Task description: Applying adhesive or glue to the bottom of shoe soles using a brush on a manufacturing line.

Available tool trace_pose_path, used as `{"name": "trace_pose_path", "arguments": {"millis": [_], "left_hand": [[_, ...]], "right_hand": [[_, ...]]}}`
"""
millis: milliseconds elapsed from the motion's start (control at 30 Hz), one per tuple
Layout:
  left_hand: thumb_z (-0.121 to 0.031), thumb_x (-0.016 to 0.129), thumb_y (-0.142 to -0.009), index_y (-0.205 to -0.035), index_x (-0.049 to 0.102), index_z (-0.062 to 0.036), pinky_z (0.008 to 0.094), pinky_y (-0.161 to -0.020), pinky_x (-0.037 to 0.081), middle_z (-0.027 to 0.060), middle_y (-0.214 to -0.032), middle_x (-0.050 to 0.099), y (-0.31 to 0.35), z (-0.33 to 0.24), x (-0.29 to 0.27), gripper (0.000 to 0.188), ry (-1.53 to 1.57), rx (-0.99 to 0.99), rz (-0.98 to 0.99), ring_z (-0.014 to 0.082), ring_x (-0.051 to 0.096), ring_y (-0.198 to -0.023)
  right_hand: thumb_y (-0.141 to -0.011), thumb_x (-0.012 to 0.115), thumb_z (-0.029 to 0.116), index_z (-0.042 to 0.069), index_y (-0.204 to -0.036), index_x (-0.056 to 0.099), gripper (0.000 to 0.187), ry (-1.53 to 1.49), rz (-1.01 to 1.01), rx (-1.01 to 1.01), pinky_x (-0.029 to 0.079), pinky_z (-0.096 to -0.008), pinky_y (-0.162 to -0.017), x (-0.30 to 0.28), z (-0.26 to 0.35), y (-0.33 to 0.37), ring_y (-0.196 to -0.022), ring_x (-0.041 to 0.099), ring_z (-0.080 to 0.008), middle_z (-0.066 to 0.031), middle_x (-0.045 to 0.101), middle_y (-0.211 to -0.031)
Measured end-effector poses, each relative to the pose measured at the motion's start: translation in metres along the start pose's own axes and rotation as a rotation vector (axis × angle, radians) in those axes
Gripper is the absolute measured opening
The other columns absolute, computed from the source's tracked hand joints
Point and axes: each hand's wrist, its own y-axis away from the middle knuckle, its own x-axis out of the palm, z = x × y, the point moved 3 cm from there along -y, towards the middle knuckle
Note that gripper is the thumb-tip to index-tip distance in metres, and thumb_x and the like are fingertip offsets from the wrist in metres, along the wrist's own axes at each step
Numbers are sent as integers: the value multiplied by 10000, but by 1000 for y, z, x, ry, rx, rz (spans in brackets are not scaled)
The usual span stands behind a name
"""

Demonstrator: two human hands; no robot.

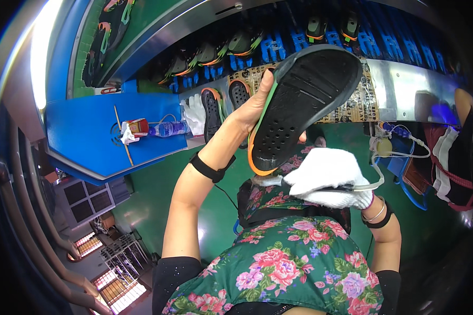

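My bare left hand grips a shoe sole by its edge, the thumb on the near side and fingertips showing at the far side. Its hollow black face is turned up, with round holes at the heel and grooves at the forefoot. The rim runs from orange at the heel to green and dark grey. My right hand, in a white glove, is closed around a brush fed by a clear tube. The bristles are by the heel's orange rim; whether they touch it, I cannot tell.
Two more soles and white gloves lie beyond my left arm. A blue table at left carries a water bottle. Shoe uppers sit on a rack with blue holders. Tubing hangs by a yellowish container.
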Motion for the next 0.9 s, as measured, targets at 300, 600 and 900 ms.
{"name": "trace_pose_path", "arguments": {"millis": [300,600,900], "left_hand": [[-835,422,-885,-1326,600,27,442,-639,666,205,-1028,735,-4,0,7,984,-102,-174,-144,341,762,-760],[-713,267,-1027,-1405,531,29,527,-864,626,256,-1162,702,2,34,-20,874,605,-5,-53,418,736,-947],[-362,537,-1049,-1472,503,-39,529,-1126,451,140,-1492,548,28,96,-16,533,-155,166,-330,325,572,-1319]], "right_hand": [[-818,800,129,181,-1144,761,333,151,97,-22,553,-403,-916,-4,-16,-4,-972,706,-260,-39,756,-1144],[-809,808,-8,7,-997,792,189,-258,-472,359,577,-327,-822,-33,-17,1,-875,736,-199,-116,782,-991],[-793,810,20,86,-948,790,169,308,-428,106,577,-346,-798,-47,5,-12,-860,743,-237,-79,779,-959]]}}
